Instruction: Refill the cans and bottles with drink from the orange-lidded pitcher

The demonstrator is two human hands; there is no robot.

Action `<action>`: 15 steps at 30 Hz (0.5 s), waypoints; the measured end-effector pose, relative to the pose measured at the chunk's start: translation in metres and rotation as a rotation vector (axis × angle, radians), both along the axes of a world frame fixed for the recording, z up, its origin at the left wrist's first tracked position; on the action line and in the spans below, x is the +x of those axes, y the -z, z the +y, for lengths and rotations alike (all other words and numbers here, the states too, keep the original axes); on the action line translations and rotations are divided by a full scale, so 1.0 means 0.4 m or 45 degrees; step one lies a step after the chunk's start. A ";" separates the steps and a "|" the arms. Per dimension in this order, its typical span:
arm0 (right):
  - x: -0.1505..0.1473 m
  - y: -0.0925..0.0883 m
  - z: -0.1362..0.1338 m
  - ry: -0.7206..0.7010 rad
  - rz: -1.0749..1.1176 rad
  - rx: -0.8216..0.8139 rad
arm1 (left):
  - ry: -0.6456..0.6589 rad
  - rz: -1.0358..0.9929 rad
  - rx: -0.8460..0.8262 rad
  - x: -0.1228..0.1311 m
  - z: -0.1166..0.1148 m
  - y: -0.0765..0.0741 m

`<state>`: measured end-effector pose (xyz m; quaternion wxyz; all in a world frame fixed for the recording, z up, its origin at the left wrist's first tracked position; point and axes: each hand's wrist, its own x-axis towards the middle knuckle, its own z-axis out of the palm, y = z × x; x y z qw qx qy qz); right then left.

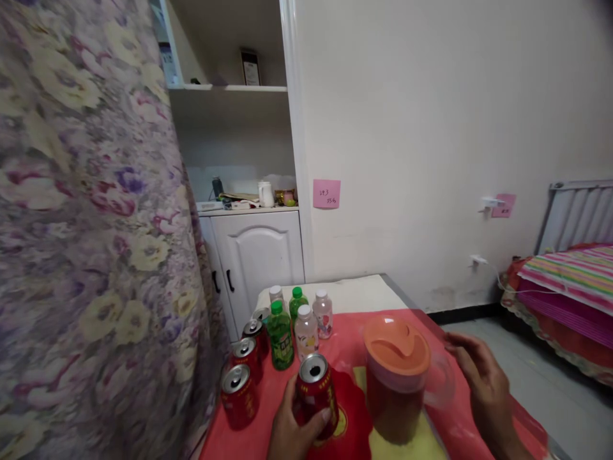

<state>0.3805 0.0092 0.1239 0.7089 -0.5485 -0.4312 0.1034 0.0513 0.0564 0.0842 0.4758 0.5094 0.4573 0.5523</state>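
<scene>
My left hand (297, 425) is wrapped around a red drink can (316, 393) whose top is open; it stands upright over a dark red scalloped mat (352, 409). To the right is a clear pitcher (395, 409) holding brown liquid, under an orange lid (397, 345). My right hand (486, 386) hovers beside the pitcher's clear handle (440, 380), fingers stretched out and holding nothing. Left of the held can stand several more red cans (239, 396). Behind it are green bottles (280, 338) and clear bottles with white caps (306, 335).
A red cloth (268, 409) covers the table, with a yellow sheet (412, 447) under the pitcher. A floral curtain (96, 223) hangs close at the left. Behind are a white cabinet (263, 255) and a wall; a bed (569, 281) stands at the right.
</scene>
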 end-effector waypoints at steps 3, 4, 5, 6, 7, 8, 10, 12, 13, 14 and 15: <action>0.002 0.067 0.023 -0.174 0.046 -0.157 | 0.014 0.023 -0.065 0.005 -0.006 0.000; -0.005 0.085 0.026 -0.228 0.046 -0.179 | 0.042 0.046 -0.078 0.006 -0.008 -0.003; -0.013 0.097 0.027 -0.276 0.046 -0.190 | 0.066 0.066 -0.081 0.008 -0.010 -0.008; -0.019 0.106 0.029 -0.313 0.055 -0.197 | 0.076 0.077 -0.079 0.010 -0.012 -0.012; -0.025 0.110 0.030 -0.336 0.081 -0.203 | 0.077 0.083 -0.072 0.012 -0.014 -0.015; -0.028 0.112 0.032 -0.353 0.125 -0.215 | 0.075 0.087 -0.066 0.015 -0.016 -0.016; -0.030 0.110 0.037 -0.384 0.233 -0.241 | 0.063 0.101 -0.063 0.018 -0.017 -0.011; -0.029 0.105 0.042 -0.430 0.323 -0.228 | 0.049 0.111 -0.055 0.019 -0.015 0.002; -0.028 0.102 0.044 -0.457 0.349 -0.212 | 0.040 0.116 -0.050 0.019 -0.014 0.010; -0.028 0.098 0.045 -0.473 0.354 -0.195 | 0.039 0.120 -0.046 0.018 -0.012 0.017; -0.029 0.094 0.045 -0.454 0.334 -0.169 | 0.046 0.123 -0.039 0.018 -0.011 0.023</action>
